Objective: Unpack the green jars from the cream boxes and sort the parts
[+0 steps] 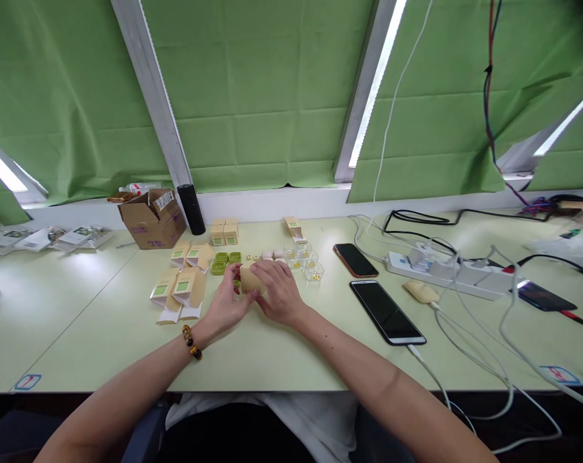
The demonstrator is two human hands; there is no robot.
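Note:
Between both hands, near the middle of the table, is a small tan cardboard box (251, 280). My left hand (231, 297) grips its left side and lower edge, thumb pointing right. My right hand (280, 290) closes over its right side, hiding part of it. Just behind stand several small green trays (219, 262). Right of those are small pinkish-white pieces (272, 254) and several clear plastic cups (313, 272) with yellow bits inside. To the left lie several tan boxes with open flaps (189, 287). Two closed tan boxes (224, 233) sit farther back.
A brown carton (153, 218) and a black cylinder (191, 209) stand at the back left. Two phones, a dark one (355, 260) and a white-edged one (386, 312), lie right. Beyond them is a power strip (445, 274) with tangled cables. Plastic packets (81, 236) lie far left.

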